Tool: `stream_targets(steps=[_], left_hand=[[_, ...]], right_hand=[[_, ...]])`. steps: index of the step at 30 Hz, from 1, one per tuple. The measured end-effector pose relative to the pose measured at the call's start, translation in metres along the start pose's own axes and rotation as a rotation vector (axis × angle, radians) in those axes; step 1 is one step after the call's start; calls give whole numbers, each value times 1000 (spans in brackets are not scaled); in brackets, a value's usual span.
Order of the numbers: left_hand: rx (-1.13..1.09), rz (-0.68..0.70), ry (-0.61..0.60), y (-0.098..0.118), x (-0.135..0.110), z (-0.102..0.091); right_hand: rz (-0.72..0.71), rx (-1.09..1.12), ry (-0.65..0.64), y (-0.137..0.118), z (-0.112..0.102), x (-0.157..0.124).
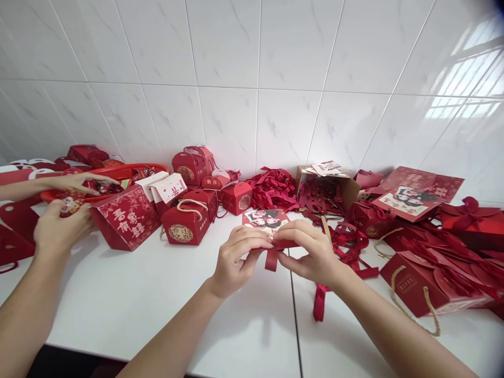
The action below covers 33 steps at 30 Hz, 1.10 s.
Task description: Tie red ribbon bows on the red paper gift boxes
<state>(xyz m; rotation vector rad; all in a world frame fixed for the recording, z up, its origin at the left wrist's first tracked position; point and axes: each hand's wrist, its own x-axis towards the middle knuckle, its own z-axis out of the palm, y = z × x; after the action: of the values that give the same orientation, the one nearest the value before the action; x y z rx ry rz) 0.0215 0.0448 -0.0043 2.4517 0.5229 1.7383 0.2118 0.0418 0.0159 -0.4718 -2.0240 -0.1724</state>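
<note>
In the middle, just above the white table, both my hands grip a small red gift box [265,218] whose top carries a printed cartoon couple. My left hand [240,254] pinches its near left edge. On the near right side my right hand [309,247] has its fingers bent over the top, thumb underneath. A short red strip [271,260] hangs down between the two hands. The box's underside and far side are hidden. Just right of my right hand, loose red ribbons [348,247] lie on the table, and one ribbon end [319,304] trails toward me.
At left, a co-worker's hands [59,231] work by a red basket [157,168] and an upright red box [126,220]. Finished-looking boxes [189,220] stand behind. A ribbon heap [273,189] and a cardboard box [348,191] sit by the tiled wall. Rope-handled boxes [425,283] crowd the right.
</note>
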Motion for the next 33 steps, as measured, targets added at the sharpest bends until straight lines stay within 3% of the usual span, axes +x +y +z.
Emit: stream_targets(steps=[8,19,22,25,28,33], left_hand=[[-47,-30,-1,4,-1,-2],[-66,49,-10,1,0,-3],[-49,2,-19,0,-4,-2],[-63,-121,20,-2,-10,1],[-87,-202,20,-3,-14,3],[-143,-223,-14,-2,-13,5]], right_hand=[[-2,216,30,0,7,-3],[-14,248,73,-2,12,-5],[40,279,81,-3,13,-5],[200,321,14,-4,10,-4],[374,383,-146,-4,3,-1],[335,303,-284,-5,-5,4]])
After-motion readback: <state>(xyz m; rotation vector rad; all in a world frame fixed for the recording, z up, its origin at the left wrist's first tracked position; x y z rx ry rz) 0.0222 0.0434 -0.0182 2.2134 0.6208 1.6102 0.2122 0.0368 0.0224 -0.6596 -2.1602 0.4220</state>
